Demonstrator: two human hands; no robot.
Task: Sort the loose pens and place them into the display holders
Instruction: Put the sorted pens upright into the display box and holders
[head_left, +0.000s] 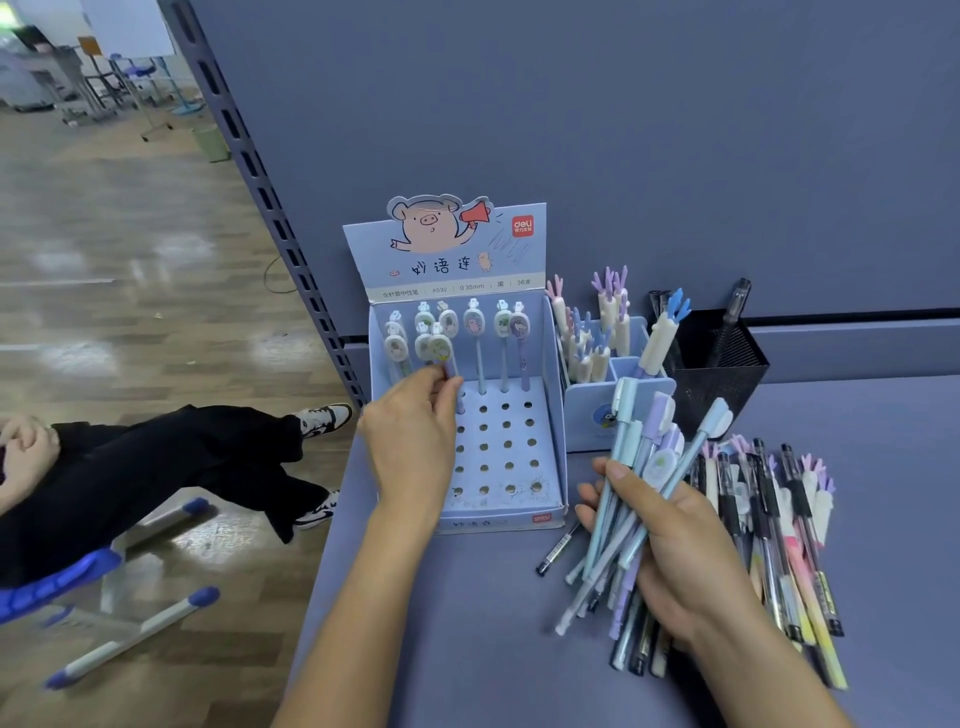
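The person's left hand (410, 436) reaches into a pale blue cardboard display box (551, 364) with a pink cartoon pig on its header card. The box stands on the grey-blue tabletop (457, 634), against the back panel. Thumb and fingertips are closed together on a slim lilac pen with an oval charm top (440, 354), pinching the barrel just below the charm. It stands nearly upright at the left of the box, among the other charm-topped pens (474, 322) standing in the back rows of the white perforated base. The hand hides its lower end, so I cannot tell whether it sits in a hole.

The right hand (680, 545) grips a bundle of pastel blue and purple pens (631, 467), fingers curled round the barrels and thumb laid across the front. The caps fan upward, just right of the box's front corner and above the table.

Behind the bundle, a small blue compartment holder (592, 415) carries cream pens with antler-shaped tops (584, 343). Just beside it sits a black mesh pen cup (732, 379). A loose pile of clear, black-grip and antler-topped pens (784, 525) lies right of the hand, and a single dark-tipped pen (558, 548) lies between box and bundle.

Off to the left, a seated person in black trousers (156, 457) is on a blue chair (62, 577)
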